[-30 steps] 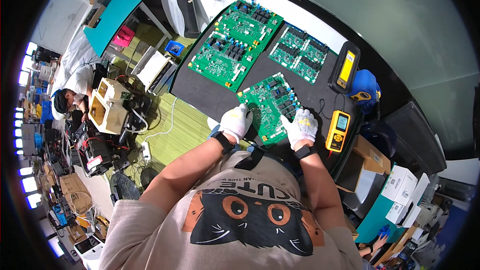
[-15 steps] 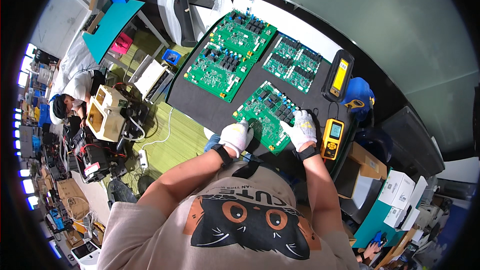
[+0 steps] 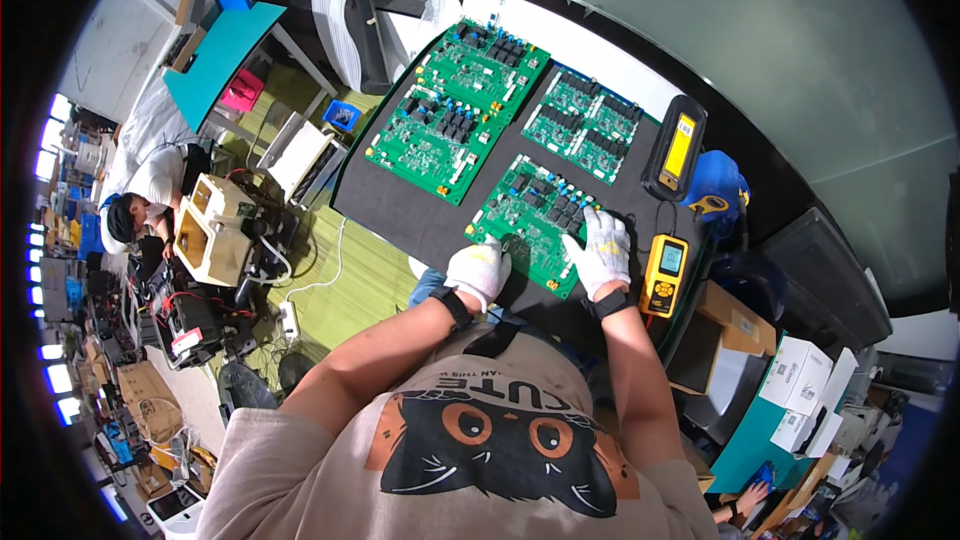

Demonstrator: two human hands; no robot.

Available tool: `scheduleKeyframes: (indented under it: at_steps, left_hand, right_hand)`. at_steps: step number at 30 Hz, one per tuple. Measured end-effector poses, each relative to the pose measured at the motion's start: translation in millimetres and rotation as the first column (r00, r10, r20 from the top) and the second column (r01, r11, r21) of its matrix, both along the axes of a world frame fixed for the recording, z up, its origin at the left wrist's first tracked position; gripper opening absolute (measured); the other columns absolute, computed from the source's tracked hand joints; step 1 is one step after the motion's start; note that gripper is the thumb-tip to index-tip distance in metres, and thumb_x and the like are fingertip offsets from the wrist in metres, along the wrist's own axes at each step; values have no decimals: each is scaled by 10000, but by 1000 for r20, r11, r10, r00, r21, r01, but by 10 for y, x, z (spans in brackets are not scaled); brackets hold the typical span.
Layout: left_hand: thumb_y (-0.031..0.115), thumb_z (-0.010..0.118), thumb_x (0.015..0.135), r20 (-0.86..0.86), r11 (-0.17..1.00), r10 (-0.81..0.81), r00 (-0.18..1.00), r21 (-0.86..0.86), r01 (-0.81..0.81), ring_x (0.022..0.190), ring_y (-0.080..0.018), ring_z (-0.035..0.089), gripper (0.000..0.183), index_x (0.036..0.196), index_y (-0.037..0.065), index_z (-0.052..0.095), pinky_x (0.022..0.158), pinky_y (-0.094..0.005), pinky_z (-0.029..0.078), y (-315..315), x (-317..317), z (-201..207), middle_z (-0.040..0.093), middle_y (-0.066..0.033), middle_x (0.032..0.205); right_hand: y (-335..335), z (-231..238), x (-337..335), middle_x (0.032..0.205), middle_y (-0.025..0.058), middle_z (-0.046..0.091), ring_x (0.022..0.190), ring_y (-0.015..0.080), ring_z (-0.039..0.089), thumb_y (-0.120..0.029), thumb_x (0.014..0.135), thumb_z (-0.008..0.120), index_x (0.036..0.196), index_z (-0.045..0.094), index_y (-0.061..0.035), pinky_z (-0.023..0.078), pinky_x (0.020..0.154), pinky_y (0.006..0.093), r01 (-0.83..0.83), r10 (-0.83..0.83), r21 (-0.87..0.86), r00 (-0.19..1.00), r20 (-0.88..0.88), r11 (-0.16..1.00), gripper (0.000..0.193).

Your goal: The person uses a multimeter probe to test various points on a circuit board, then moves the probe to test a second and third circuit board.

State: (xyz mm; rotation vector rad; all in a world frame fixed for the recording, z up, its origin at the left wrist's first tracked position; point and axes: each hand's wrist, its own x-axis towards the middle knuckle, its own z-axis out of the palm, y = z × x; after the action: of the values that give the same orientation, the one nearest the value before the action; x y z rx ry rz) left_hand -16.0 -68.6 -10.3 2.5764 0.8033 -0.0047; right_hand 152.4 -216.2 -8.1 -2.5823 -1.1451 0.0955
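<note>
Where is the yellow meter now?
In the head view, the yellow meter lies on the right of the table, below the black case, right of the nearest circuit board.

Your view is bright and mostly crisp, curving into black corners; violet-fringed light panels [image 3: 60,378] glare far left.

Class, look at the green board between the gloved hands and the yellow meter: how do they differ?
Surface: the board is green and crowded with small parts, while the meter has a yellow body with a screen.
Size: the board looks much wider than the meter.
Contact: the left hand and right hand touch the board; neither touches the meter.
Shared: both look roughly rectangular.
</note>
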Motion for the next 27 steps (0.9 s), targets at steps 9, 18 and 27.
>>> scheduleKeyframes:
  at_steps: [9,18,27]
  left_hand:
    - [285,572,875,24,999,40,999,2,-40,644,-380,653,273,850,19,624,602,-477,525,-17,11,-19,656,-201,688]
    - [323,622,837,3,997,79,997,-9,-79,678,-392,652,286,802,39,625,627,-490,526,20,53,-52,651,-218,709]
    - [227,694,837,177,970,119,977,-232,-76,788,-412,658,248,943,14,625,689,-453,526,148,-299,42,672,-235,828]
  right_hand:
    - [-383,6,-350,1420,132,447,1300,340,398,-418,827,662,1300,543,-43,343,1063,498,35,-36,-12,994,-107,999,615]
    - [-440,-89,-390,1425,135,442,1266,358,422,-424,842,647,1318,529,-74,352,1054,492,50,-43,46,990,-137,998,602]
    - [-455,-116,-369,1411,128,452,1236,372,435,-421,816,686,1310,543,-104,366,1033,495,57,-47,64,988,-146,996,605]
